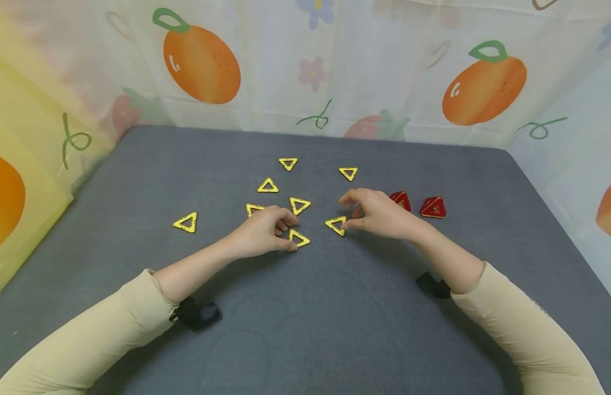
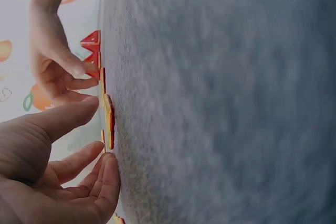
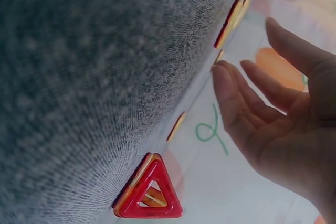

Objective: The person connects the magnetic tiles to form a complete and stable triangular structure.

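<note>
In the head view my left hand (image 1: pixel 258 233) hovers low over the table, its thumb at the lower edge of a yellow triangle tile (image 1: pixel 306 240). From the left wrist view, thumb and fingers stand apart with that hand's grip unclosed. My right hand (image 1: pixel 382 214) is beside another yellow triangle tile (image 1: pixel 335 220), its thumb tip by the tile's right side and its fingers loosely bent. Between the hands, slightly farther back, lies a yellow triangle tile (image 1: pixel 292 205). One more tile (image 1: pixel 248 210) is partly covered by my left hand.
Two red pyramids sit right of my right hand, one (image 1: pixel 434 207) fully visible, the other (image 1: pixel 400 201) partly hidden. Loose yellow triangles lie at the back (image 1: pixel 288 159), back right (image 1: pixel 348 169), centre left (image 1: pixel 268 190) and far left (image 1: pixel 194 222). A fruit-patterned curtain (image 1: pixel 276 66) borders the grey table (image 1: pixel 305 340).
</note>
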The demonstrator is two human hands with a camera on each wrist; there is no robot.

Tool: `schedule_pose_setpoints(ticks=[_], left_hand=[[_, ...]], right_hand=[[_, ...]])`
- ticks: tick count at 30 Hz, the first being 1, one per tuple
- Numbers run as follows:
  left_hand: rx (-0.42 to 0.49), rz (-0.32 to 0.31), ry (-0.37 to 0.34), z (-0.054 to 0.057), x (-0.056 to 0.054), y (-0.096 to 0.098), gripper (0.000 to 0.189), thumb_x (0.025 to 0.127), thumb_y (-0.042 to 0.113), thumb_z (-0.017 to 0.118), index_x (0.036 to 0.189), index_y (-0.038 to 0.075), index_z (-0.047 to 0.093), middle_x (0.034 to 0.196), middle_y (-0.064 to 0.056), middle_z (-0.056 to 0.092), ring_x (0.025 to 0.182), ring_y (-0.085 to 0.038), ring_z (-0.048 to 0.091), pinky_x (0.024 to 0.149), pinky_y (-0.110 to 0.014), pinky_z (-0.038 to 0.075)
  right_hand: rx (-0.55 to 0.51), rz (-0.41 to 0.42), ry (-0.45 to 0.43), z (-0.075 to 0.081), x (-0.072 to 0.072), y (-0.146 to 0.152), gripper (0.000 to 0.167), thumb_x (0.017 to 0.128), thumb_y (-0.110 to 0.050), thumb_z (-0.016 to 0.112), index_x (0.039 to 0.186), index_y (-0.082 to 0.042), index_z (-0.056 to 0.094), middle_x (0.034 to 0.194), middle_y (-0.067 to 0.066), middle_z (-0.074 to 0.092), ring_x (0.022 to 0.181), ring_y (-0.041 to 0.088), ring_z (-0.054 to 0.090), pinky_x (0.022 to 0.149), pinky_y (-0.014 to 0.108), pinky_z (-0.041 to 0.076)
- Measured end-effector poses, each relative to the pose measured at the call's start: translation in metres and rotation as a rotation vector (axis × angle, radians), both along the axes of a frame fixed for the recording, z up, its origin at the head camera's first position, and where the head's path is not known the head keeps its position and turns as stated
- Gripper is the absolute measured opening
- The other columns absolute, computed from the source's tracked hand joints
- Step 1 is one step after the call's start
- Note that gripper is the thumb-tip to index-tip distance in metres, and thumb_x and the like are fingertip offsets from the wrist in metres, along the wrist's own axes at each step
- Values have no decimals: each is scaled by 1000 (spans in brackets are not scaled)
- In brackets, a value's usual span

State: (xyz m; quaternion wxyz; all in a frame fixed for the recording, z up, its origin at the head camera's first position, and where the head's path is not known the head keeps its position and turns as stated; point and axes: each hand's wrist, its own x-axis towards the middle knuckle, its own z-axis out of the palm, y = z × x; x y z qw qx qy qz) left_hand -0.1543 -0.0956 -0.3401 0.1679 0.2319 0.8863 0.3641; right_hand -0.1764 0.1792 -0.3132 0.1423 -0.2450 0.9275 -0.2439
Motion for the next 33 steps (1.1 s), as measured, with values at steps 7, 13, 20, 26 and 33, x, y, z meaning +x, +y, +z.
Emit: schedule_pose_setpoints(ticks=[7,13,20,26,33], left_hand=[[-8,2,23,-6,2,-2,46,81,19,82,121,5,64,118,-14,60,106,-24,61,93,-37,54],[-11,-3,33,-6,2,-3,43,81,18,82,119,5,65,116,-14,59,104,-24,61,93,-37,54],[-13,-2,30,-6,3,-3,41,82,17,81,117,5,65,115,-14,59,104,-24,61,93,-37,54],[-18,1,42,-6,3,-2,39,82,16,81,116,5,66,115,-14,59,104,-24,61,93,-37,54],[-27,-2,47,-6,3,-1,36,82,16,81,113,5,67,115,-14,59,103,-23,61,92,-36,55]], right_hand=[[17,-1,-11,-8,0,0,46,88,-25,76,127,-7,60,128,11,65,105,24,66,91,41,54],[19,21,-4,-12,0,2,46,86,-26,77,125,-6,62,125,12,64,105,26,65,92,42,54],[34,45,18,-15,0,2,46,85,-28,78,125,-9,64,122,12,62,106,27,63,90,42,54],[29,49,24,-16,1,1,42,86,-29,78,122,-12,66,118,10,61,104,26,62,87,41,54],[26,41,24,-16,1,0,37,86,-29,78,119,-15,67,117,8,60,102,25,61,86,40,53]])
